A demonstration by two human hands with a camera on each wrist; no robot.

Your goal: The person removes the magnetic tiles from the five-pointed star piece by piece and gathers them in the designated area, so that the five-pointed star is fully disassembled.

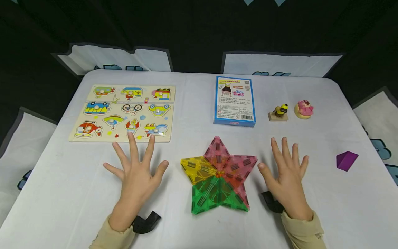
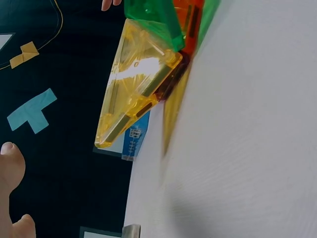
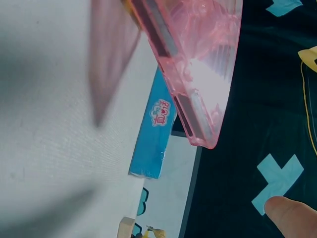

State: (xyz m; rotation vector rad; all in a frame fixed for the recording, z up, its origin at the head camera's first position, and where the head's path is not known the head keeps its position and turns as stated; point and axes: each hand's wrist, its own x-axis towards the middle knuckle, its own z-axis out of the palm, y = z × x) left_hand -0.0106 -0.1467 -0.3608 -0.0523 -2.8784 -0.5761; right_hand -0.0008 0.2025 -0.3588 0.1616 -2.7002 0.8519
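white cloth covers the table (image 1: 199, 224), and at its middle lies a star of translucent magnetic tiles (image 1: 218, 174) — pink, yellow, green and orange points joined, looking finished, with no loose tile in sight. the left hand (image 1: 136, 173) and right hand (image 1: 287, 174) rest flat either side, fingers spread, holding nothing. farther back: a vehicle peg puzzle (image 1: 124, 112), a blue box (image 1: 234, 100), two small figurines (image 1: 290, 110) — and a purple block (image 1: 346, 160).

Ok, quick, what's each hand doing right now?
Left hand: open, fingers spread, holding nothing.
Right hand: open, fingers spread, holding nothing.
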